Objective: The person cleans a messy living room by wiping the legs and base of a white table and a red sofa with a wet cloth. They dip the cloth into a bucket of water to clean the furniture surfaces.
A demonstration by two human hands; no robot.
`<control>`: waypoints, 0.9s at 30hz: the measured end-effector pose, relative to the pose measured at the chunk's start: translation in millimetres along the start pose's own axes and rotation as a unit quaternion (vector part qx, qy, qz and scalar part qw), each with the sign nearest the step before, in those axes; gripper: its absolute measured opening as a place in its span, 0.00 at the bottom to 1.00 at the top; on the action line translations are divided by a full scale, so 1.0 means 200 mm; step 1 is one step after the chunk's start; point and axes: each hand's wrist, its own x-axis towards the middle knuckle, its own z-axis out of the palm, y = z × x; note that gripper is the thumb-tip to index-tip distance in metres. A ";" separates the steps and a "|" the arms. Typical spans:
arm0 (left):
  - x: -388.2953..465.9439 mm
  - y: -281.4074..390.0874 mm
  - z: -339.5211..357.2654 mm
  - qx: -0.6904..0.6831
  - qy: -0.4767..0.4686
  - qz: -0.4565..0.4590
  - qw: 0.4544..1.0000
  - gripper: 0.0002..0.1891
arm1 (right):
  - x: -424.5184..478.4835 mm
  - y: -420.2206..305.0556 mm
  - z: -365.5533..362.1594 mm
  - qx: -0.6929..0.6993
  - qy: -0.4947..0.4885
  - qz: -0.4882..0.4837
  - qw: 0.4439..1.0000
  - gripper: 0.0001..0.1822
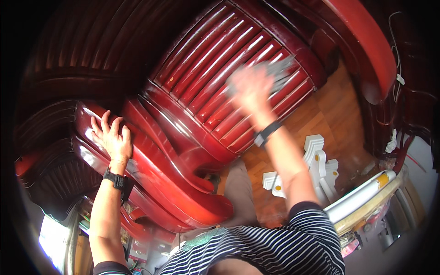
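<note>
Before me stands a glossy dark-red wooden chair with a slatted seat (pixel 213 79). My left hand (pixel 115 139) lies on the broad red armrest (pixel 165 175), its fingers spread and nothing held in them. Over the right half of the seat, my right hand (pixel 252 86) is pressed down on a grey cloth (pixel 280 74). Both this hand and the cloth are blurred, and the cloth's edges stick out past the fingers. I wear a dark band on each wrist.
White moulded pieces with yellow dots (pixel 319 168) lie on the wood-look floor (pixel 330 106) at my right. Another red armrest (pixel 369 51) curves at the upper right, near a white cord (pixel 395 58). A long white roll (pixel 361 196) lies at the lower right.
</note>
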 end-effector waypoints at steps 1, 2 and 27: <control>0.01 0.00 0.00 0.011 -0.003 0.005 1.000 0.12 | -0.20 -0.18 0.17 -0.286 0.005 -0.144 0.947 0.25; 0.01 -0.01 0.00 0.024 -0.006 0.008 1.000 0.12 | -0.39 -0.38 0.34 -0.540 0.097 -0.271 0.791 0.20; -0.01 -0.02 -0.04 0.007 -0.007 -0.039 0.999 0.17 | 0.26 -0.62 0.39 0.229 0.011 -0.134 0.964 0.45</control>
